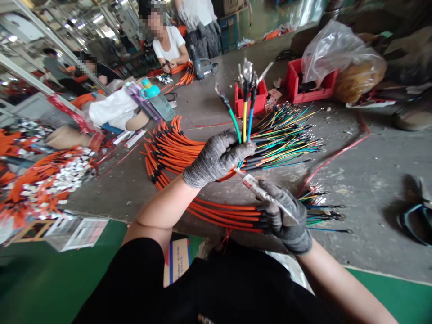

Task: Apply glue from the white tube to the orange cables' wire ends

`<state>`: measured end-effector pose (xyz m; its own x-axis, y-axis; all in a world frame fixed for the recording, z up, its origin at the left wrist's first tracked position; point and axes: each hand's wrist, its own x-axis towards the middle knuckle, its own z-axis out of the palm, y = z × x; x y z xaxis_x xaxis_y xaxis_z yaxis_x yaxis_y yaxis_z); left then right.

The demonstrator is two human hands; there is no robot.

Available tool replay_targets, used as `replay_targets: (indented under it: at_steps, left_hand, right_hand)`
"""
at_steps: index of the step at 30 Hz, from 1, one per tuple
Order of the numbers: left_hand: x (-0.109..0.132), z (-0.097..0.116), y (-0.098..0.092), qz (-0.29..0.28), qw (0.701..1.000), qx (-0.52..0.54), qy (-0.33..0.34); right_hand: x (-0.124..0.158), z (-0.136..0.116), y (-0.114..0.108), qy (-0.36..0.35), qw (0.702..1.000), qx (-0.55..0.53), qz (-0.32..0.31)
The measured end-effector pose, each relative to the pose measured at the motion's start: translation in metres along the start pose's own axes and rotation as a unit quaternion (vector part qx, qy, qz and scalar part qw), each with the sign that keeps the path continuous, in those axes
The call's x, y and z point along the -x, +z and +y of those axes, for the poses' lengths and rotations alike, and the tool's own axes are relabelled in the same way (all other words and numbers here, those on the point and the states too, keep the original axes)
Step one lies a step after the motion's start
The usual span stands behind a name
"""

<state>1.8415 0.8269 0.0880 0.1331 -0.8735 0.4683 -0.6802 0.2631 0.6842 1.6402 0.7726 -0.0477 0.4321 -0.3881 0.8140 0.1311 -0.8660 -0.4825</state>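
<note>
My left hand [219,157], in a grey knit glove, is closed around a small group of wires: a green wire [234,118], a yellow wire [245,119] and a blue wire [250,121]. Their ends stand up, with black sleeves and metal lugs at the tips. In my gloved right hand [286,216] is a slim silver-white tool with a red label [254,188]; its narrow tip points at the wires just below my left fingers. Whether the tip touches them I cannot tell. Under both hands lie orange cables [182,153] with black sleeves and coloured wire ends.
Two red bins [250,102] [312,87] stand at the back, the right one under a clear plastic bag [337,49]. A turquoise-capped bottle [155,96] is at back left. A person [172,47] handles orange cables across the table. Dark-handled cutters [418,220] lie at right.
</note>
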Motion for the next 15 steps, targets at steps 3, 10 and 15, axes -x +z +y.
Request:
replay_targets:
  at_steps: [3,10,15]
  left_hand:
    - [0.007,0.003,-0.003,0.0,1.0,0.029,-0.005]
    - [0.053,-0.005,-0.014,-0.039,0.991,0.041,0.122]
    - [0.106,-0.003,-0.012,-0.11,0.956,-0.06,0.264]
  right_hand:
    - [0.005,0.001,0.003,0.146,0.979,-0.143,0.015]
    - [0.01,0.002,0.01,0.458,0.775,-0.436,-0.013]
    - [0.01,0.005,0.002,0.527,0.736,-0.414,-0.09]
